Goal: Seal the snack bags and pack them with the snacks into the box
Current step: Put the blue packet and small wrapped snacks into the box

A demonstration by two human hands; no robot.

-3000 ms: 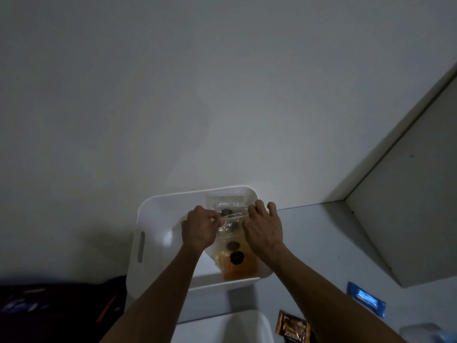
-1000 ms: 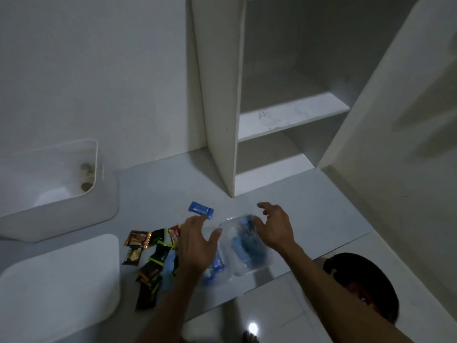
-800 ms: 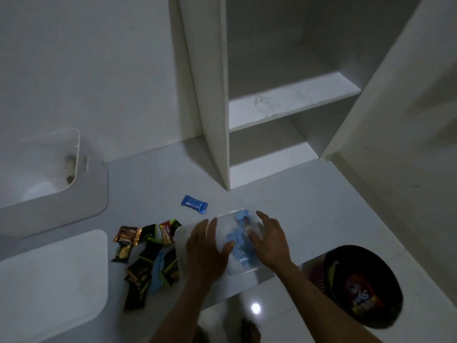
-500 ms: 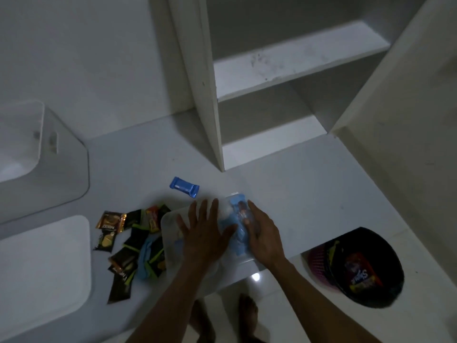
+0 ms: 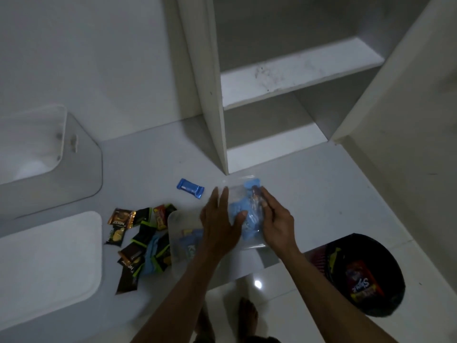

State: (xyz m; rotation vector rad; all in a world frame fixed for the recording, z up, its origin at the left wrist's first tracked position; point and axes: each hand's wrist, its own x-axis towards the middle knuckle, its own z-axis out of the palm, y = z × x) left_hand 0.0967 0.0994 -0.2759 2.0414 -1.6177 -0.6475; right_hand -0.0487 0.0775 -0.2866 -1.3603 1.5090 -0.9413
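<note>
A clear zip bag (image 5: 247,216) with blue-wrapped snacks inside lies on the white counter (image 5: 309,194) near its front edge. My left hand (image 5: 220,224) lies flat on the bag's left half, fingers straight and thumb spread over the blue snacks. My right hand (image 5: 277,221) rests along the bag's right edge with its fingers stretched toward the top. A second clear bag (image 5: 183,241) with blue snacks lies just left, partly under my left wrist. The white box (image 5: 81,157) stands at the far left; a few dark items show inside.
Loose snack packets (image 5: 138,238) are scattered left of the bags, and one blue packet (image 5: 190,188) lies apart behind them. The box's white lid (image 5: 49,263) lies front left. A shelf unit (image 5: 284,78) rises behind. A black bin (image 5: 363,273) with wrappers stands on the floor.
Three seconds ago both hands were in the white box with a cookie bag. They have since moved right and come down flat onto the bag of blue snacks.
</note>
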